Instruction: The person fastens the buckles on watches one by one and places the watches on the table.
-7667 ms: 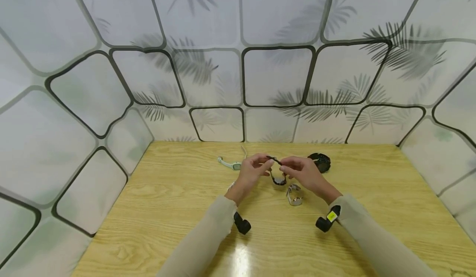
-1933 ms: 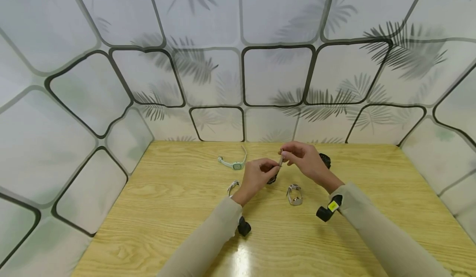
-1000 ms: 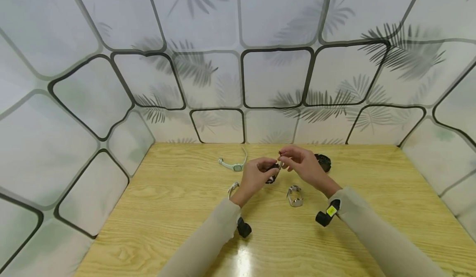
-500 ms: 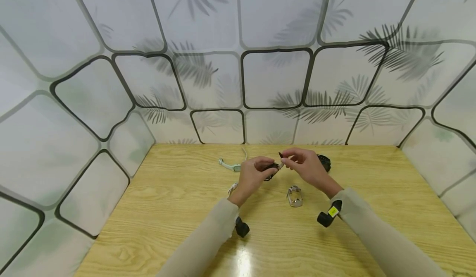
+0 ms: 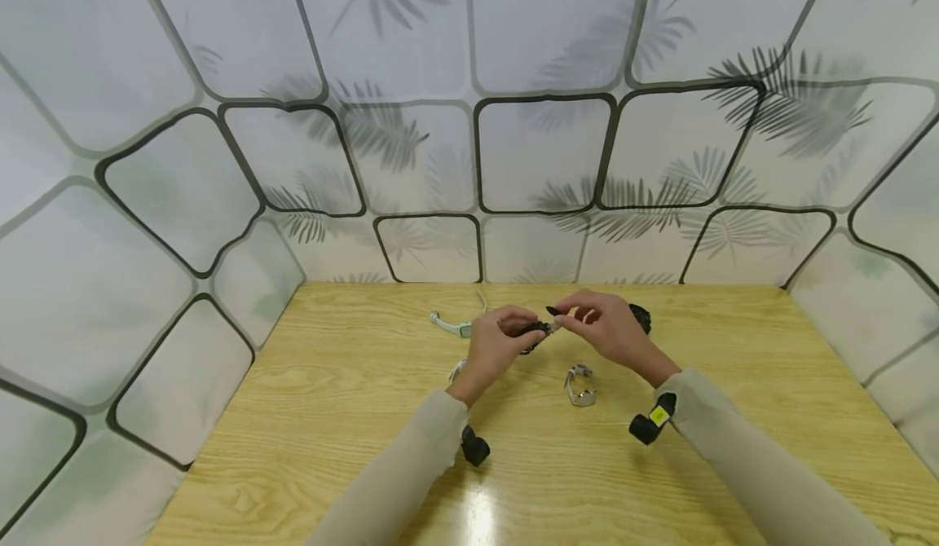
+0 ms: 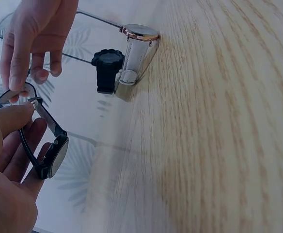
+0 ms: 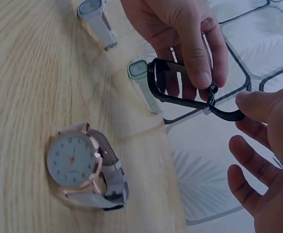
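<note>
While your left hand (image 5: 493,350) is holding the black watch (image 7: 180,101) near its buckle (image 7: 211,97), your right hand (image 5: 607,330) is pinching the strap (image 7: 227,116); guiding it gently is probably helping.

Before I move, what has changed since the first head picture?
The case of the slim black watch has moved toward the person's left, close to the left hand; the right hand pinches its strap. Both hands held the watch then too. The rose-gold round watch, mint-green rectangular watch and chunky black watch stayed put.
</note>
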`<state>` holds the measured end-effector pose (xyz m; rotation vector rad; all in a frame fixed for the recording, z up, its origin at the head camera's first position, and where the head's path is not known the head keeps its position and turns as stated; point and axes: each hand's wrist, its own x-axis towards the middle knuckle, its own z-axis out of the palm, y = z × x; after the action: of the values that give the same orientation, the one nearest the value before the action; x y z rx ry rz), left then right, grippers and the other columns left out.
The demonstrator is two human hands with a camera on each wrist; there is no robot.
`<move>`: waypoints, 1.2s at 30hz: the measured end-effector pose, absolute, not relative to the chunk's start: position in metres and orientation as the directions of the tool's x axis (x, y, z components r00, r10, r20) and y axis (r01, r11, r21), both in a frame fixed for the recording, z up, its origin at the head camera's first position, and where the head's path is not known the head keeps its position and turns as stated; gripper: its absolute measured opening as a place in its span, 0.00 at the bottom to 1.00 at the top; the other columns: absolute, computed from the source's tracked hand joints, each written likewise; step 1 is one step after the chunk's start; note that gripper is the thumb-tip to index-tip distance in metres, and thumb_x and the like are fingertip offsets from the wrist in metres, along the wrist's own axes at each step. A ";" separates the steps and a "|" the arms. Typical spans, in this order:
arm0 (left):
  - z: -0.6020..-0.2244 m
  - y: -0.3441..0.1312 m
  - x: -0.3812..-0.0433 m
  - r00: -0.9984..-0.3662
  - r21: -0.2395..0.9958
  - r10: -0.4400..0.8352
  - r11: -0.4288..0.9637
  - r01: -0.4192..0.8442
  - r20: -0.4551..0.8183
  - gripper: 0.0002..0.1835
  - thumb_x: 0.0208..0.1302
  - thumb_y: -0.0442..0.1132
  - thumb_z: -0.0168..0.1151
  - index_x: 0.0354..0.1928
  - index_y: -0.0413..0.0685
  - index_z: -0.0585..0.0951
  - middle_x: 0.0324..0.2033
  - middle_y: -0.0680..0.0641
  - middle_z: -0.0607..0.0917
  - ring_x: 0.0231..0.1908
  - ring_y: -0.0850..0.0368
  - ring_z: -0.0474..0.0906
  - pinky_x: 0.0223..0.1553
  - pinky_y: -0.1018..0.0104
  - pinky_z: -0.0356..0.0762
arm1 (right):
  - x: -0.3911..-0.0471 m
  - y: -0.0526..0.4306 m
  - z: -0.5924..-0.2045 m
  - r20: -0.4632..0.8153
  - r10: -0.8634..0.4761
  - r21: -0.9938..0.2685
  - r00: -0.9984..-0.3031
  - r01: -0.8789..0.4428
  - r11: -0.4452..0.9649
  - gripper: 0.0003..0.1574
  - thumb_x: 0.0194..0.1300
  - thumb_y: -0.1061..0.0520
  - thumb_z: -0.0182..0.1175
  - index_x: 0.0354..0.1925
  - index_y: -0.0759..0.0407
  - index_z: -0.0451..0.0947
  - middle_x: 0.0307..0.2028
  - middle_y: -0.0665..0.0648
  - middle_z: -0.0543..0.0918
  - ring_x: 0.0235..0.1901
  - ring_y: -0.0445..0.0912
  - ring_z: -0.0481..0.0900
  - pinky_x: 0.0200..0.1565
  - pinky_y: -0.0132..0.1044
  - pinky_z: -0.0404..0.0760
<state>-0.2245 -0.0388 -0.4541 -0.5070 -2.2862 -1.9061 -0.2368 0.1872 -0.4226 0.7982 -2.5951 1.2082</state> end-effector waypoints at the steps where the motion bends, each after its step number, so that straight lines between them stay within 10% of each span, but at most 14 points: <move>1: -0.454 -0.039 -0.225 -0.937 0.932 0.175 0.149 0.330 0.304 0.11 0.61 0.33 0.76 0.46 0.44 0.88 0.42 0.44 0.91 0.42 0.53 0.89 0.42 0.67 0.86 | -0.237 0.188 -0.422 0.372 -0.404 -0.645 -0.836 -0.545 0.536 0.11 0.71 0.51 0.68 0.50 0.50 0.88 0.46 0.50 0.87 0.36 0.42 0.82 0.38 0.40 0.83; 15: -0.441 -0.037 -0.217 -0.932 0.933 0.195 0.136 0.334 0.305 0.12 0.61 0.25 0.72 0.46 0.31 0.86 0.42 0.33 0.89 0.43 0.37 0.87 0.40 0.70 0.85 | -0.239 0.186 -0.415 0.350 -0.536 -0.456 -0.768 -0.639 0.619 0.08 0.68 0.58 0.70 0.45 0.54 0.89 0.42 0.50 0.87 0.29 0.38 0.76 0.31 0.37 0.78; 36: -0.423 -0.037 -0.203 -0.933 0.933 0.197 0.140 0.332 0.302 0.11 0.61 0.25 0.72 0.46 0.30 0.86 0.42 0.32 0.89 0.43 0.37 0.88 0.40 0.73 0.84 | -0.239 0.181 -0.412 0.307 -0.599 -0.425 -0.739 -0.670 0.609 0.08 0.67 0.60 0.71 0.45 0.55 0.89 0.41 0.51 0.86 0.29 0.40 0.78 0.31 0.35 0.79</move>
<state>-0.2027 -0.0366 -0.4232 -0.5332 -2.2890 -1.9196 -0.2387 0.1811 -0.4123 1.0692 -2.6964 0.7955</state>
